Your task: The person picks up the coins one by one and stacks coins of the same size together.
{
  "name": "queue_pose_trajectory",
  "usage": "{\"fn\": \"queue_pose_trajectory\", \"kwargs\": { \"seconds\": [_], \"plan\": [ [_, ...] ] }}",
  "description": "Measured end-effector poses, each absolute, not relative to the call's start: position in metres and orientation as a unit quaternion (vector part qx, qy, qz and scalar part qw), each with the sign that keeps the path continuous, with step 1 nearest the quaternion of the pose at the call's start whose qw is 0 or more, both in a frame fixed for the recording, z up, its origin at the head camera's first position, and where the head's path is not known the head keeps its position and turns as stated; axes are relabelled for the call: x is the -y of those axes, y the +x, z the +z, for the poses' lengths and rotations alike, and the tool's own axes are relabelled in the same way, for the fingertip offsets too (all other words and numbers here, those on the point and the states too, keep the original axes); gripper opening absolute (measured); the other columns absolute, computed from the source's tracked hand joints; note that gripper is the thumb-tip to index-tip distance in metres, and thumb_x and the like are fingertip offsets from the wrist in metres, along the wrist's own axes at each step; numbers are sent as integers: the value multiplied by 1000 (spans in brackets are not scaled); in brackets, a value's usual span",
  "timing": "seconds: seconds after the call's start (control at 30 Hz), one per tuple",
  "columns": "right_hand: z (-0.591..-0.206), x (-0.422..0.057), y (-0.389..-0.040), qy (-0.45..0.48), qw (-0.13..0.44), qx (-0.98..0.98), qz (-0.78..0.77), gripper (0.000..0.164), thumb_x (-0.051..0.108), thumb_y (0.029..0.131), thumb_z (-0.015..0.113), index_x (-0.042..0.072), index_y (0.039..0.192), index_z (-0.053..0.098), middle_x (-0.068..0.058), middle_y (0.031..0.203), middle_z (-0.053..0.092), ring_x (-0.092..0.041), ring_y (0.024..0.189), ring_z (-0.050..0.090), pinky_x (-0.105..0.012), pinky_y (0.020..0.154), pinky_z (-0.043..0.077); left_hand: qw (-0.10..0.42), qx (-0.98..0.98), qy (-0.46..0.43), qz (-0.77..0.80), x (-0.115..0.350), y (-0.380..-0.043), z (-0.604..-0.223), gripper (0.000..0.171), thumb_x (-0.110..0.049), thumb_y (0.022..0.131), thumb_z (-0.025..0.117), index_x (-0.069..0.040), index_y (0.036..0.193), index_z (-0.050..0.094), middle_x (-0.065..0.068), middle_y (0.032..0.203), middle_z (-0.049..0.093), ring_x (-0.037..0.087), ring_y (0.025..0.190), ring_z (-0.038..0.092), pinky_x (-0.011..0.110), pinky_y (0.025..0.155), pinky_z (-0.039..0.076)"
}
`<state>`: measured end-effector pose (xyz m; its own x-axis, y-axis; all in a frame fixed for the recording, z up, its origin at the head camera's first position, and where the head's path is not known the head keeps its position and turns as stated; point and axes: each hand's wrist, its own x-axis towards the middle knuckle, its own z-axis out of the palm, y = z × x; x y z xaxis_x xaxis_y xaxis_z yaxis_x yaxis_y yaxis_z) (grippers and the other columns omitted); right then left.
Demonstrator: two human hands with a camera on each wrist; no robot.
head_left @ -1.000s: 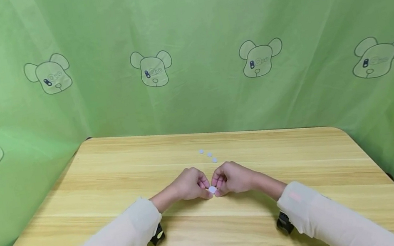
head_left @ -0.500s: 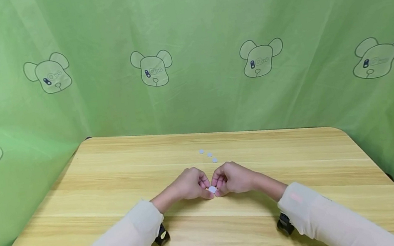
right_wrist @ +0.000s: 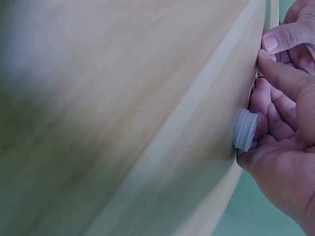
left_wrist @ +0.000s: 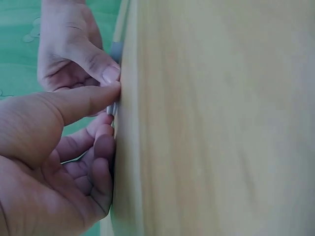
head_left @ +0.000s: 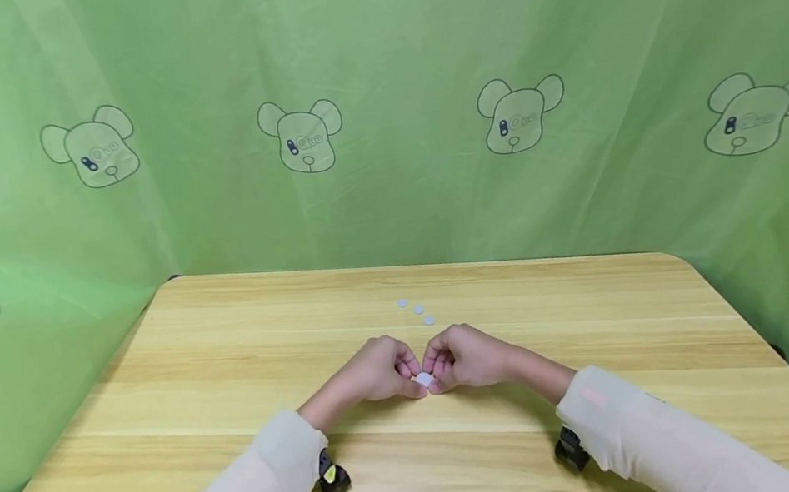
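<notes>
In the head view, both hands meet over the middle of the table around a small white disc (head_left: 424, 379). My left hand (head_left: 385, 367) pinches its left side between thumb and fingertips. From the other side, my right hand (head_left: 465, 356) pinches it, and the two thumbs touch. The left wrist view shows a thin pale edge (left_wrist: 112, 108) of the disc below the thumbs; the fingers hide most of it. A short ridged pale cylinder (right_wrist: 244, 129), like stacked discs, stands against the curled fingers of my right hand in the right wrist view.
Beyond the hands, three small white discs (head_left: 419, 310) lie in a slanting row on the wooden table (head_left: 262, 323). A green curtain (head_left: 417, 192) with bear-head prints hangs behind and beside the table. A black wrist device (head_left: 334, 480) sits under the left sleeve.
My left forearm and its wrist device have swung slightly to the right. Both hands and the discs have stayed nearly in place.
</notes>
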<state>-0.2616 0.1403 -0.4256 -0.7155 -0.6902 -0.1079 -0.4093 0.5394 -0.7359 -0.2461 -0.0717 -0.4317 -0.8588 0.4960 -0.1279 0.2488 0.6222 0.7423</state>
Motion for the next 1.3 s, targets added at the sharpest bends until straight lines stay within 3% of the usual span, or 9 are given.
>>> {"fn": "queue_pose_trajectory", "kwargs": {
  "seconds": [0.67, 0.97, 1.3],
  "plan": [
    [-428, -141, -263, -349, 183, -851, -346, 16, 8, 85, 83, 6, 96, 72, 2, 79, 66, -11, 73, 60, -24, 67, 53, 149, -887, 208, 385, 75, -243, -435, 21, -14, 79, 89, -11, 86, 70, -1, 80, 62, 12, 72, 54, 25, 67, 47],
    [-419, -151, -269, -341, 203, -843, -363, 20, 8, 91, 78, -1, 106, 70, -2, 84, 68, -13, 75, 62, -24, 69, 54, 152, -885, 203, 390, 74, -243, -435, 21, -16, 79, 89, -12, 87, 70, -2, 80, 62, 12, 74, 55, 25, 69, 47],
    [-413, -161, -290, -314, 147, -867, -358, 18, 10, 94, 75, -1, 106, 70, -3, 84, 67, -14, 75, 60, -25, 69, 51, 150, -885, 205, 391, 73, -244, -437, 22, -17, 79, 90, -14, 86, 70, -3, 79, 62, 11, 74, 55, 26, 70, 47]
  ]
}}
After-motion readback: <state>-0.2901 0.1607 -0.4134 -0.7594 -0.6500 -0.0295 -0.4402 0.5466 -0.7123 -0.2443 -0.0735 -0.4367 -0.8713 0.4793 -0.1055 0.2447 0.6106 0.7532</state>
